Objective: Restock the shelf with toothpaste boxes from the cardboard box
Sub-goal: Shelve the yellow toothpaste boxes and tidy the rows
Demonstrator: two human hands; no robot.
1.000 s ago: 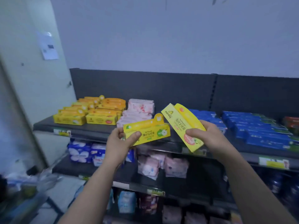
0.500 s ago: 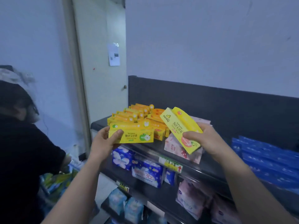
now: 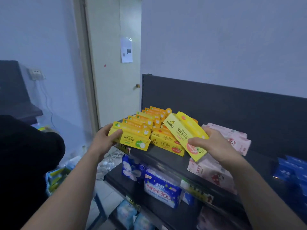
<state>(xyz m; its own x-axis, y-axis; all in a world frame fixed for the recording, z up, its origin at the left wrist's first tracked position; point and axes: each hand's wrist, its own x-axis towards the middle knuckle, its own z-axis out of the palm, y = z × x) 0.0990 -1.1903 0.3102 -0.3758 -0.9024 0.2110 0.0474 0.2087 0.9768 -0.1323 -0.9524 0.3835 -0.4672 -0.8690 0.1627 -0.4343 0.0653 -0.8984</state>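
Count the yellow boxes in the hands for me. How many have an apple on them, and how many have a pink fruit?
1 apple box, in the left hand
1 pink-fruit box, in the right hand
Total: 2

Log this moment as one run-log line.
left hand: holds green-apple toothpaste box at shelf front | right hand: holds tilted yellow box | placing: not yet
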